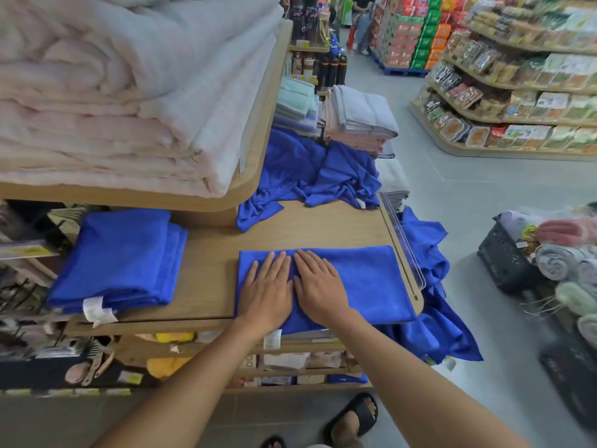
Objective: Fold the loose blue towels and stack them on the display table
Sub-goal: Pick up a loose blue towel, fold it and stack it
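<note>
Left hand, right hand: both flat, fingers straight, gripping nothing, pressing partly folded blue microfibre towel, near-right on wooden counter. Advised: smooth outward, square edges, then fold again; folded blue towel stack waits left.

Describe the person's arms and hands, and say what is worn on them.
The left arm and right arm are bare along all of their length in view; no sleeve shows. The left hand and right hand wear no gloves. No ring, watch, bracelet or other marking is visible on the fingers or wrists.
</note>
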A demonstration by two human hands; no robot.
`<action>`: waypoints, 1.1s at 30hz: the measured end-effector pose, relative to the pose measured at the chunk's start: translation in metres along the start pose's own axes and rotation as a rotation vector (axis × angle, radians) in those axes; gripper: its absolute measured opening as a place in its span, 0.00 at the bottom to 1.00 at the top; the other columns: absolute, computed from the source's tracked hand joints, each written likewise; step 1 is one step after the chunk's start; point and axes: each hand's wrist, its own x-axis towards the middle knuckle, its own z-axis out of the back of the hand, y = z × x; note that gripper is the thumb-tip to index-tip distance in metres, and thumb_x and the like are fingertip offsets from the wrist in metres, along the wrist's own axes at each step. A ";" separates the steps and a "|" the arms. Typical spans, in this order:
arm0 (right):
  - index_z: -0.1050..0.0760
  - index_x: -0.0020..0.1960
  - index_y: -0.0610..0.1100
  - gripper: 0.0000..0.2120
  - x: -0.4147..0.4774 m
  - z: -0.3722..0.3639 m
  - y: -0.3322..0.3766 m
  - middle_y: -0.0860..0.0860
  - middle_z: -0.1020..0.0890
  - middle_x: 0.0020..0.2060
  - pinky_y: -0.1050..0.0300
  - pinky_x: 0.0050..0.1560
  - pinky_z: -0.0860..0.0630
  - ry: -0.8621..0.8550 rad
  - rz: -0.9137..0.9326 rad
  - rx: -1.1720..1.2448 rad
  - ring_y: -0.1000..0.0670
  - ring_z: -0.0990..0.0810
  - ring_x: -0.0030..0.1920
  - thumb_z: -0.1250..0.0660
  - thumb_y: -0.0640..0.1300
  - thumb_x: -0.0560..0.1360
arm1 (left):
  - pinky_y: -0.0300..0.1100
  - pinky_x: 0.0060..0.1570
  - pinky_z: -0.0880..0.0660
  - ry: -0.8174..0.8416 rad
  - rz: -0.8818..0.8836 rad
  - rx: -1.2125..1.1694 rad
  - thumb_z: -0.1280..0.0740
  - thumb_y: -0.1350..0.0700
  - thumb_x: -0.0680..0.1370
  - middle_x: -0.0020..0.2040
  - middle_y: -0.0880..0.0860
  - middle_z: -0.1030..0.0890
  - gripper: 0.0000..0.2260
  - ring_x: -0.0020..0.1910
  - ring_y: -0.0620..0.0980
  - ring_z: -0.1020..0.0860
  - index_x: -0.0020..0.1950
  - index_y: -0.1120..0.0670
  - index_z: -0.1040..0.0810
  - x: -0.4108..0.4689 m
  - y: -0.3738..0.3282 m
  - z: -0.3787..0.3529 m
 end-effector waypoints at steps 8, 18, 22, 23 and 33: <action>0.53 0.84 0.48 0.42 -0.025 0.017 -0.077 0.54 0.50 0.83 0.44 0.81 0.61 0.043 -0.299 -0.120 0.54 0.56 0.83 0.62 0.72 0.78 | 0.52 0.80 0.59 0.002 -0.001 0.000 0.55 0.43 0.84 0.84 0.46 0.55 0.29 0.82 0.45 0.58 0.84 0.51 0.54 0.003 0.006 -0.007; 0.58 0.84 0.46 0.42 -0.045 0.029 -0.104 0.50 0.55 0.84 0.48 0.82 0.56 0.005 -0.469 -0.097 0.51 0.57 0.83 0.57 0.71 0.80 | 0.53 0.80 0.61 0.003 -0.014 0.016 0.60 0.33 0.81 0.83 0.48 0.57 0.36 0.82 0.47 0.60 0.84 0.52 0.57 0.004 0.006 -0.009; 0.58 0.84 0.45 0.40 -0.024 0.039 -0.107 0.50 0.55 0.84 0.48 0.82 0.55 0.059 -0.411 -0.076 0.50 0.57 0.83 0.54 0.68 0.81 | 0.53 0.80 0.60 0.026 0.007 0.040 0.60 0.32 0.80 0.84 0.48 0.57 0.37 0.82 0.47 0.60 0.84 0.52 0.56 0.018 0.006 -0.006; 0.58 0.84 0.45 0.40 -0.019 0.041 -0.106 0.49 0.55 0.84 0.47 0.82 0.55 0.060 -0.402 -0.074 0.50 0.57 0.83 0.53 0.67 0.82 | 0.54 0.80 0.60 0.027 0.014 0.043 0.59 0.32 0.80 0.84 0.48 0.57 0.37 0.82 0.47 0.60 0.84 0.52 0.56 0.022 0.006 -0.005; 0.48 0.80 0.35 0.43 -0.029 0.071 -0.113 0.38 0.29 0.71 0.45 0.63 0.28 0.143 -0.598 -0.080 0.37 0.28 0.68 0.33 0.58 0.77 | 0.61 0.79 0.60 -0.002 -0.021 0.039 0.55 0.37 0.81 0.84 0.52 0.57 0.34 0.82 0.52 0.60 0.84 0.51 0.56 0.031 -0.009 -0.006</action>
